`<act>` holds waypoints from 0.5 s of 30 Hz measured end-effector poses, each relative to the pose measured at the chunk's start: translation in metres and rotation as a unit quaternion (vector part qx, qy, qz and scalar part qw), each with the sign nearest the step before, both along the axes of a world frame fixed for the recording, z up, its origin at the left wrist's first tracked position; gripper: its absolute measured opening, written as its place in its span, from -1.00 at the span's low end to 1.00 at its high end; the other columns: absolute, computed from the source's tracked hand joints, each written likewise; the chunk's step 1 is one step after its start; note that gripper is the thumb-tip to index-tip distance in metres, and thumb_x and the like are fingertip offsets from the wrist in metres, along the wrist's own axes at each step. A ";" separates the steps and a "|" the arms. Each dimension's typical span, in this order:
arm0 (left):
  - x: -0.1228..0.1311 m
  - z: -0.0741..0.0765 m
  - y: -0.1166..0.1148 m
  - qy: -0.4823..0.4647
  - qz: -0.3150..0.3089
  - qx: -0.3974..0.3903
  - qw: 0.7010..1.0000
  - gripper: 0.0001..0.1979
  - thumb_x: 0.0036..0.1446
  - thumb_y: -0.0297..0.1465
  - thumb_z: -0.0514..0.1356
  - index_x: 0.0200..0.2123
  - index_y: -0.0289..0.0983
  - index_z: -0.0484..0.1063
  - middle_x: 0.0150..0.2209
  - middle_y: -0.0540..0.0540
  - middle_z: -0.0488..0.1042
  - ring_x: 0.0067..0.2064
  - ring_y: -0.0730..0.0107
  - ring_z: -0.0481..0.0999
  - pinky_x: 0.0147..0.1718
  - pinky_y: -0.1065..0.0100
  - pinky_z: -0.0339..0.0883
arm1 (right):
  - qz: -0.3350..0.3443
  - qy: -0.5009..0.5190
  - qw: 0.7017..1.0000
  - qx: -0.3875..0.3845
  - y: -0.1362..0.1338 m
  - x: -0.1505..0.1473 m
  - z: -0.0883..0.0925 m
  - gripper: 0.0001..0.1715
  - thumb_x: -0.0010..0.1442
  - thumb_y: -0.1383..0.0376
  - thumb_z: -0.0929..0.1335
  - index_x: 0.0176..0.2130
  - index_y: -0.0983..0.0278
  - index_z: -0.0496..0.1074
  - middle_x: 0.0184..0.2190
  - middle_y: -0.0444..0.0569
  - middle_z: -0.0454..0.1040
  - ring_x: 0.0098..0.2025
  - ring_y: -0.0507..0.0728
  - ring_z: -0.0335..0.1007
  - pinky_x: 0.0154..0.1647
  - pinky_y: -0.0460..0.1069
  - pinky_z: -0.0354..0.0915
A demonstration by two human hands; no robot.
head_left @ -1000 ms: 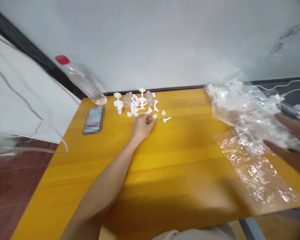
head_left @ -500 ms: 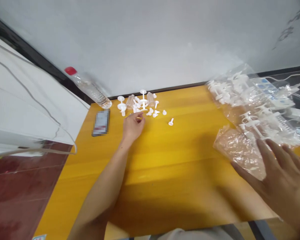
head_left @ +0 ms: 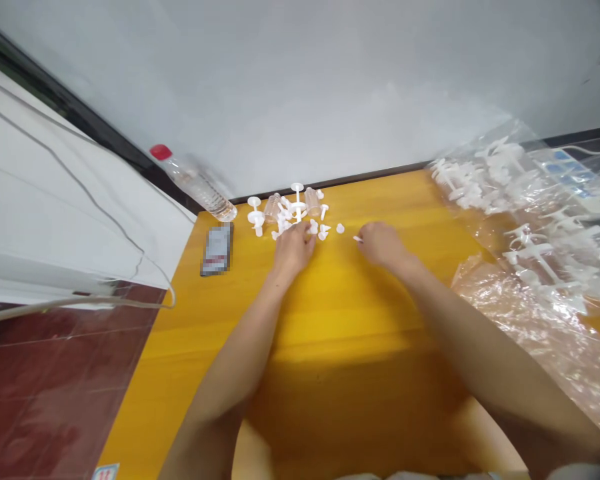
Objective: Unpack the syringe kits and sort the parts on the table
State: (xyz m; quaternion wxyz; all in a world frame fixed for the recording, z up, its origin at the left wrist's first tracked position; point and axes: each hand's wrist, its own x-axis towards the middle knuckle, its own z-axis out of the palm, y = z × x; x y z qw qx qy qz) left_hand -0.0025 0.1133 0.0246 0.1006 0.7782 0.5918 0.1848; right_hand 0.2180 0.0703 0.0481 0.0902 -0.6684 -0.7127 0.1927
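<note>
On the yellow table (head_left: 340, 320), seen from its middle, clear plastic bags (head_left: 520, 313) with white parts inside lie toward two o'clock. The bottle (head_left: 199, 188) is at ten o'clock. A group of loose white parts (head_left: 298, 208) is at eleven; just beside it, the left hand (head_left: 292, 251) has curled fingers, but I cannot tell its grip. Toward one o'clock, the right hand (head_left: 382, 244) pinches one small white piece (head_left: 358, 239).

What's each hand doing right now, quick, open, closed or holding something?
Left hand: curled among the white plastic parts; can't tell whether it holds one.
Right hand: curled against a small white piece; can't tell whether it's gripped.
</note>
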 end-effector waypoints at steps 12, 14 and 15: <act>0.062 0.047 0.067 0.152 -0.138 -0.062 0.977 -0.78 0.16 -0.46 0.29 -0.16 -0.19 0.70 -0.18 -0.18 0.65 0.02 0.02 0.55 0.05 0.14 0.39 | -0.074 0.126 0.989 0.032 0.092 -0.006 -0.005 -0.78 0.27 0.29 0.43 -0.14 0.32 0.67 -0.16 0.05 0.67 -0.06 0.16 0.60 -0.04 -0.08 0.42; 0.061 0.048 0.071 0.154 -0.139 -0.053 0.977 -0.73 0.19 -0.41 0.28 -0.06 -0.18 0.68 -0.09 -0.18 0.64 0.05 0.04 0.53 0.08 0.16 0.37 | -0.075 0.135 0.988 0.027 0.096 -0.002 -0.015 -0.81 0.25 0.33 0.44 -0.16 0.29 0.68 -0.16 0.05 0.68 -0.06 0.17 0.61 -0.03 -0.08 0.43; 0.059 0.049 0.073 0.157 -0.127 -0.035 0.979 -0.72 0.21 -0.39 0.27 -0.03 -0.19 0.67 -0.01 -0.19 0.61 0.08 0.03 0.50 0.11 0.15 0.35 | -0.076 0.140 0.987 0.026 0.097 0.000 -0.019 -0.81 0.25 0.35 0.44 -0.15 0.27 0.68 -0.16 0.04 0.68 -0.05 0.17 0.61 -0.02 -0.07 0.43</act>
